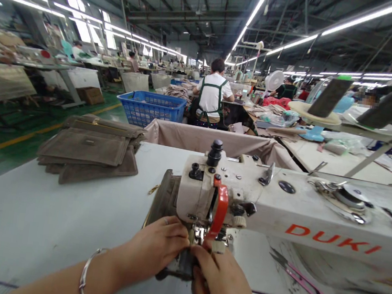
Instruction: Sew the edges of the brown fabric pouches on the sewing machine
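— What were the hands on?

— Both were pinched on a dark fabric piece [180,265] lying under the needle end of the sewing machine [247,197]. The left hand [155,250], with a thin metal bangle [87,275] on its wrist, had its fingers curled down onto the cloth, clamped on its edge; the right hand [217,285] gripped the same edge from the other side, thumb and fingers closed together on it. The fingertips of the two nearly met.

— What was the cloth like?

— Dull olive-brown, matte, looking stiff like canvas. It ran back behind the machine head, where a brassy zip edge showed beside it.

— And the machine?

— Off-white painted metal, boxy, scuffed, with a glossy red-orange guard [219,210] curving over the needle area and black round knobs on top. On its arm, red capitals read "DUKI".

— Anything else on the table?

— The table [27,221] was smooth and pale grey. A stack of flat rectangular panels [89,150] of the same brown cloth lay well to the left. Pink-handled snips [303,279] lay near the machine base. Beyond, a blue plastic lattice basket [150,107] stood, and a person in a white shirt with green apron straps [212,96] sat facing away.
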The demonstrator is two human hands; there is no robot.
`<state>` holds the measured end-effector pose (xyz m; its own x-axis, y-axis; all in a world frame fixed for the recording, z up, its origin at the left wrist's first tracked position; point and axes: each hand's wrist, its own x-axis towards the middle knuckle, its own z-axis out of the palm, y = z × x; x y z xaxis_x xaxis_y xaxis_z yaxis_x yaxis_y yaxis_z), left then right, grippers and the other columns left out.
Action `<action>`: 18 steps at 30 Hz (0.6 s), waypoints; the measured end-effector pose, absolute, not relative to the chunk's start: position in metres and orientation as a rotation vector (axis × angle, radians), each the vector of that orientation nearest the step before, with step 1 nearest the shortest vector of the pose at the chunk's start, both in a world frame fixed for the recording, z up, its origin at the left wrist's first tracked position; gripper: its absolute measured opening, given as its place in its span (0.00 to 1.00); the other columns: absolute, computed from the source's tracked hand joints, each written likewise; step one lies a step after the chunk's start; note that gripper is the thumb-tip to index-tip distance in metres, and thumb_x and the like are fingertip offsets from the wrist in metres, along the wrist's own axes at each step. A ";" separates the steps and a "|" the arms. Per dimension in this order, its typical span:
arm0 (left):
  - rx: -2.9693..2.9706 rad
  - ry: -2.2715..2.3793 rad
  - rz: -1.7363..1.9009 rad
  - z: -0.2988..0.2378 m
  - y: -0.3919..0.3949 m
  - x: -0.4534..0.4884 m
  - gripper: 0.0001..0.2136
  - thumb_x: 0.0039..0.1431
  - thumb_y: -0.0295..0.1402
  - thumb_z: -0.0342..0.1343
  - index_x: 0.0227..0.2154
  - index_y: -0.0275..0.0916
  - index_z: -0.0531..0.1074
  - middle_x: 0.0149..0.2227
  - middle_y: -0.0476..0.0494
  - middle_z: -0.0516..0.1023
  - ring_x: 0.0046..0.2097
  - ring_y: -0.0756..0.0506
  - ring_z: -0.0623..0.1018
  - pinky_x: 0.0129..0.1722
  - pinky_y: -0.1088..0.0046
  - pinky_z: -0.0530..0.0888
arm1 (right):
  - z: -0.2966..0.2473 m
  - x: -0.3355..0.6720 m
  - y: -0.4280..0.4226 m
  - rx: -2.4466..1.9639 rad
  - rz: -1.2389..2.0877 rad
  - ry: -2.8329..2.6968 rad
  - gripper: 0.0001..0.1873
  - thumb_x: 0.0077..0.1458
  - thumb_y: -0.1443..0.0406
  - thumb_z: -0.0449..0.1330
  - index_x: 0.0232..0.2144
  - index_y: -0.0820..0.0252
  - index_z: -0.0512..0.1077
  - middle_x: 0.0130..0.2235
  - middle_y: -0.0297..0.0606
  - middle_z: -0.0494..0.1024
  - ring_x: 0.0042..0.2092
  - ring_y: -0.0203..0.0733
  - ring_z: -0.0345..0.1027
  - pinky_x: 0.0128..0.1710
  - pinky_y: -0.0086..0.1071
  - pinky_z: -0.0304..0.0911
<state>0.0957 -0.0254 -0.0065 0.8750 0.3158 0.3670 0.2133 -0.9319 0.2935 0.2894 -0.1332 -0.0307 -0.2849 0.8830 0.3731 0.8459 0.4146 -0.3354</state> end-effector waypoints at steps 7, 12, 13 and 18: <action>2.826 0.356 0.616 -0.003 -0.018 0.097 0.09 0.66 0.23 0.48 0.41 0.37 0.73 0.43 0.44 0.78 0.46 0.46 0.76 0.54 0.69 0.72 | -0.030 0.286 -0.128 -1.599 0.202 -2.142 0.24 0.57 0.73 0.52 0.55 0.57 0.66 0.47 0.47 0.72 0.44 0.51 0.69 0.42 0.45 0.70; 2.871 0.390 0.539 0.000 -0.008 0.102 0.10 0.65 0.22 0.48 0.39 0.38 0.74 0.40 0.46 0.79 0.46 0.46 0.77 0.55 0.69 0.71 | -0.032 0.286 -0.127 -1.607 0.187 -2.147 0.25 0.58 0.72 0.51 0.58 0.59 0.63 0.48 0.49 0.72 0.45 0.53 0.69 0.43 0.47 0.70; 2.881 0.406 0.520 0.001 -0.006 0.103 0.10 0.65 0.22 0.49 0.38 0.38 0.74 0.40 0.46 0.80 0.46 0.46 0.78 0.55 0.69 0.71 | -0.033 0.285 -0.127 -1.605 0.182 -2.149 0.25 0.59 0.72 0.50 0.58 0.60 0.64 0.48 0.49 0.72 0.45 0.53 0.69 0.43 0.48 0.70; 2.896 0.484 0.489 0.004 -0.001 0.106 0.09 0.63 0.21 0.52 0.35 0.38 0.75 0.37 0.48 0.80 0.45 0.45 0.78 0.54 0.68 0.71 | -0.034 0.284 -0.127 -1.609 0.179 -2.130 0.22 0.59 0.72 0.51 0.55 0.60 0.67 0.47 0.49 0.72 0.44 0.53 0.69 0.42 0.48 0.69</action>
<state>0.1057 -0.0006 0.0039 0.8939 0.3410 0.2908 0.2872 -0.9340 0.2124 0.2843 -0.1274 -0.0339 -0.2087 0.9366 0.2814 0.8765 0.3068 -0.3709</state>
